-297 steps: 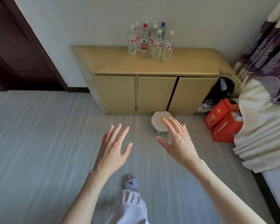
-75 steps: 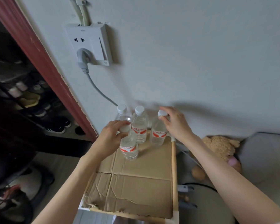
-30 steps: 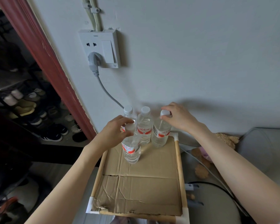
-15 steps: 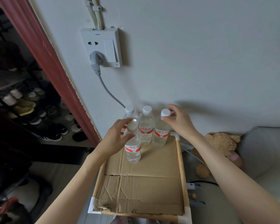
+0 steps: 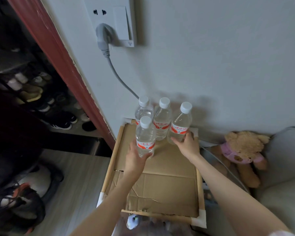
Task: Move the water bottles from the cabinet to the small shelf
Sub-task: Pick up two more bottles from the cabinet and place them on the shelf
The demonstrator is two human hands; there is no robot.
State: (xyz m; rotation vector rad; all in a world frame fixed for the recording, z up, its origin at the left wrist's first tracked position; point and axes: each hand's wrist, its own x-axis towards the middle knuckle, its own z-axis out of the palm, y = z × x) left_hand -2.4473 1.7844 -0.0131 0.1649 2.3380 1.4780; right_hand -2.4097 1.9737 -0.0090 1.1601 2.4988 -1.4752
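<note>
Left hand: the left hand (image 5: 134,155) reached forward from the lower middle of the view, forearm running up and slightly right, fingers curled round the lower body of the front bottle (image 5: 145,138); it was grasping that bottle just below its red-and-white label.
Right hand: the right hand (image 5: 186,142) came in from the lower right, wrist bent a little toward the wall, fingers and thumb wrapped round the base of the right bottle (image 5: 180,124); it was grasping that one too.
Front bottle: upright, clear, white cap, standing on the cardboard (image 5: 160,181) (whether its base pressed fully down could not be told behind the fingers).
Right bottle: leaned slightly to the right, at the far right corner of the shelf (image 5: 200,193), close to the wall.
Other bottles: the back-left bottle (image 5: 144,109) stood directly beyond the left hand's grasp, partly hidden by the front bottle; the middle bottle (image 5: 161,120) stood between the two grasps, just beside both held bottles, touched by neither hand.
Shelf: wooden-edged, lined with creased cardboard, spreading from both grasps toward the person.
Beyond the grasps: a wall socket (image 5: 112,19) with a grey plug and cable (image 5: 116,75) above the left hand.
Right of the right hand: a stuffed bear (image 5: 243,147) on the floor.
Left of the left hand: a red door frame (image 5: 61,65) and shoes (image 5: 61,121).
</note>
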